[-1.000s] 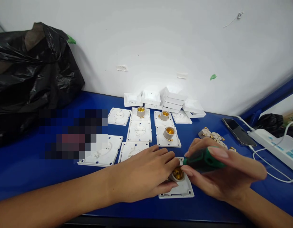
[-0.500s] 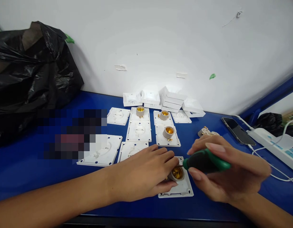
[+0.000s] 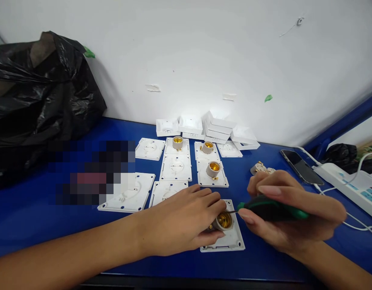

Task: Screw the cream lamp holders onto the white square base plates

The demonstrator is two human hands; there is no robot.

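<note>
A: How are your two hands set?

B: Your right hand point(image 3: 294, 217) is closed around the handle of a dark green screwdriver point(image 3: 272, 207), thumb below, fingers above. Your left hand point(image 3: 189, 221) grips the left side of a lamp holder point(image 3: 225, 220), index finger at the far edge, thumb at the near one.

A: Where does the shank end?

B: At the holder's far rim, beside your left index fingertip; you can't tell if it meets a screw. The holder stands on a white plate point(image 3: 232, 241) at the front of the blue table point(image 3: 174, 266).

A: How should these handle?

B: Probably light and hard; the holder may chip, and the plate could skid. Hold the holder by its outer wall, off the brass terminals, and the screwdriver by its thick handle.

A: What's further out?

B: Three more plates carrying holders point(image 3: 213, 169) stand beyond your hands, loose holders point(image 3: 258, 167) to your right, white boxes point(image 3: 220, 125) against the wall point(image 3: 204, 52).
</note>
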